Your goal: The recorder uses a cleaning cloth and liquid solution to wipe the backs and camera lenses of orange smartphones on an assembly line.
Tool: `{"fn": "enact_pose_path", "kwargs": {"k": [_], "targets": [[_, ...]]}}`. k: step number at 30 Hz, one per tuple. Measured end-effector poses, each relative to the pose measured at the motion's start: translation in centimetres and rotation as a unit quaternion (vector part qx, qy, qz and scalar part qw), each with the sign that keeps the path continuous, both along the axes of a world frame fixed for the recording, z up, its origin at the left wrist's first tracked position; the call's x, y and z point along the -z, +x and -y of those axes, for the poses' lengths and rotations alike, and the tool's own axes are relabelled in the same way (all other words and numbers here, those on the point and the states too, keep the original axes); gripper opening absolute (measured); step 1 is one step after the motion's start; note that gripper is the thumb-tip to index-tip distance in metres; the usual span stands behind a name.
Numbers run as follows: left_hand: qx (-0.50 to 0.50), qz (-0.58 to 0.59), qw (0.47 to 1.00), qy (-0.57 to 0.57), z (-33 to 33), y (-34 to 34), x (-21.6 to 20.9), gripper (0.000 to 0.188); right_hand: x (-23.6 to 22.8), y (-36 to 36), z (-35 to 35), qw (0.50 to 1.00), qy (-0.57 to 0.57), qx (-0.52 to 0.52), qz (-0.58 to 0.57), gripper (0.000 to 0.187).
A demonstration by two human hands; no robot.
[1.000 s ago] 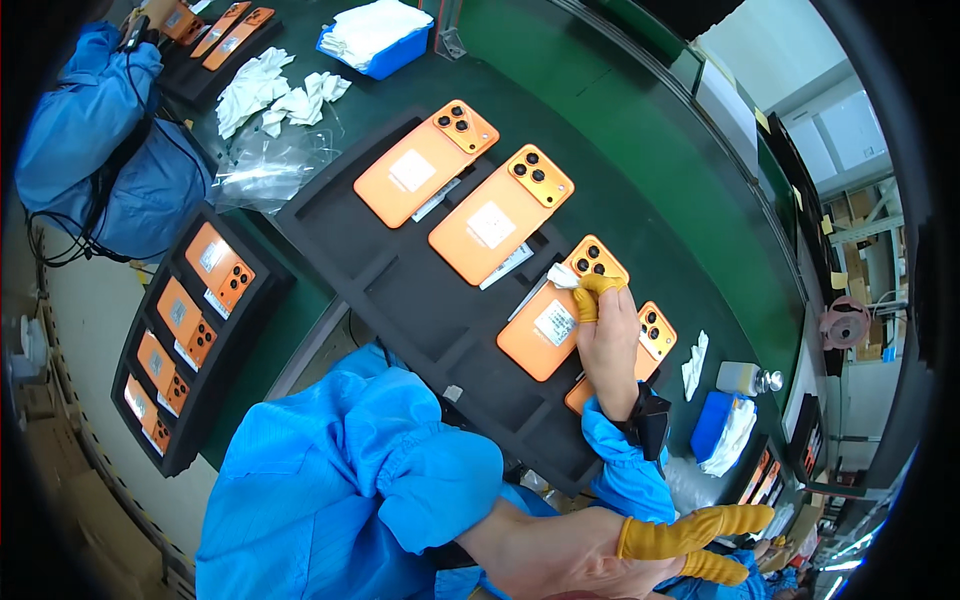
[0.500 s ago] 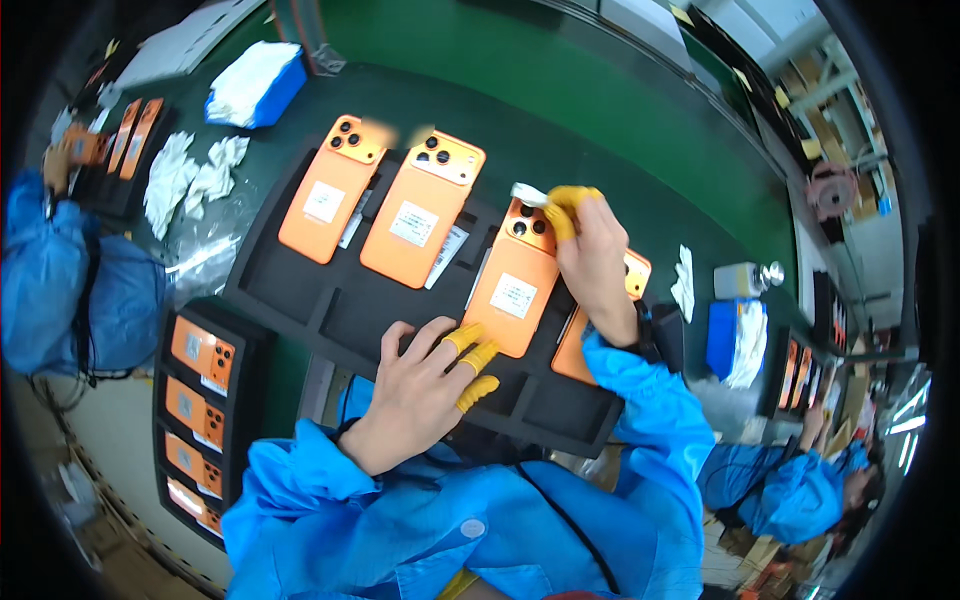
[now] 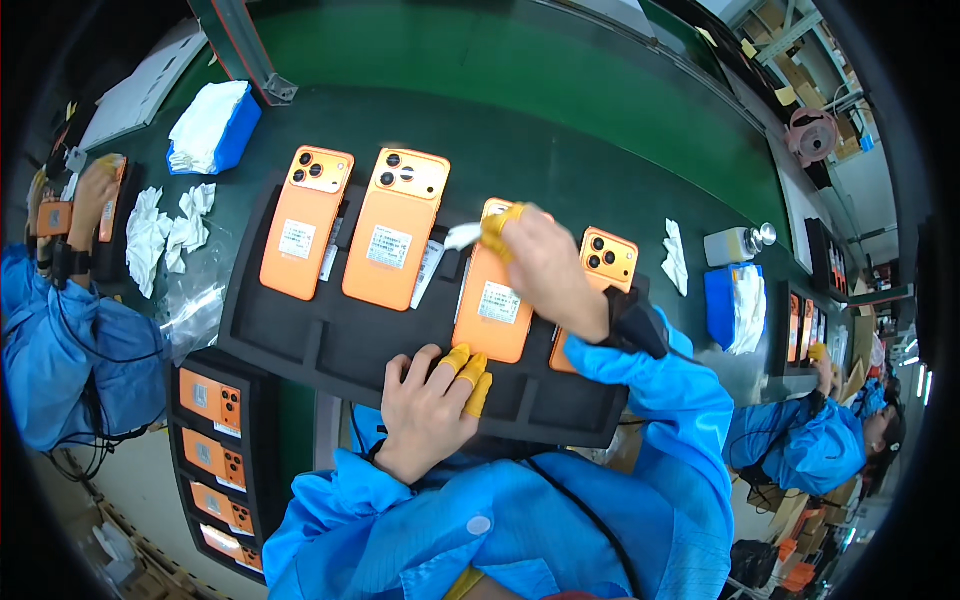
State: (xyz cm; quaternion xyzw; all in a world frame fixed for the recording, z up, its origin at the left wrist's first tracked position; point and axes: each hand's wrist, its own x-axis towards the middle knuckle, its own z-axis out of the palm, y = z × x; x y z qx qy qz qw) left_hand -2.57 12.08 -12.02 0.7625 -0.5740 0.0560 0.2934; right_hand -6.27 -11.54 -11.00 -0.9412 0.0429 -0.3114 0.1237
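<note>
An orange smartphone (image 3: 490, 310) lies back up in a black foam tray (image 3: 370, 340), third from the left. My right hand (image 3: 548, 262), in yellow finger cots, pinches a white wipe (image 3: 463, 236) over this phone's camera end and hides most of its lenses. My left hand (image 3: 428, 410) rests at the phone's lower end, its fingers extended and cotted fingertips close to the bottom edge. Two more orange phones, one far left (image 3: 305, 235) and one beside it (image 3: 397, 220), lie in the tray. Another phone (image 3: 607, 258) sits partly under my right forearm.
Crumpled wipes (image 3: 150, 235) and a blue box of wipes (image 3: 210, 130) lie left on the green bench. Right are a loose wipe (image 3: 674, 258), a dispenser bottle (image 3: 738, 246) and another blue box (image 3: 735, 310). A second phone tray (image 3: 255, 440) stands lower left. Co-workers sit both sides.
My right hand has swept left over the phone's camera end, taking the wipe to its left edge. My left hand stays by the bottom edge. The whole view has shifted slightly.
</note>
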Motion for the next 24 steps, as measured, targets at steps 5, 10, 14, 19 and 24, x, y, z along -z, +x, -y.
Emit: {"fn": "enact_pose_path", "kwargs": {"k": [5, 10, 14, 19, 24], "targets": [[-0.006, 0.007, 1.0, -0.002, 0.0, 0.1, 0.1, 0.02, -1.2, 1.7, 2.2, 0.997, 0.034, 0.071, -0.023, 0.02], [-0.007, -0.005, 1.0, -0.015, 0.4, 0.0, 0.0, 0.019, 0.4, -1.7, -0.2, 0.999, -0.015, 0.047, -0.022, 0.017], [-0.012, -0.001, 1.0, -0.024, 0.4, -0.1, 0.1, 0.019, -0.1, -1.2, 1.6, 0.999, 0.03, 0.021, 0.012, 0.021], [-0.015, -0.002, 1.0, -0.021, 0.4, -0.1, 0.0, 0.019, -0.3, -2.3, 0.7, 0.998, 0.043, 0.036, 0.016, 0.019], [-0.015, 0.001, 0.999, -0.028, 0.6, -0.1, 0.1, 0.017, -0.1, -2.2, 1.2, 0.998, 0.049, 0.049, 0.006, 0.021]]}}
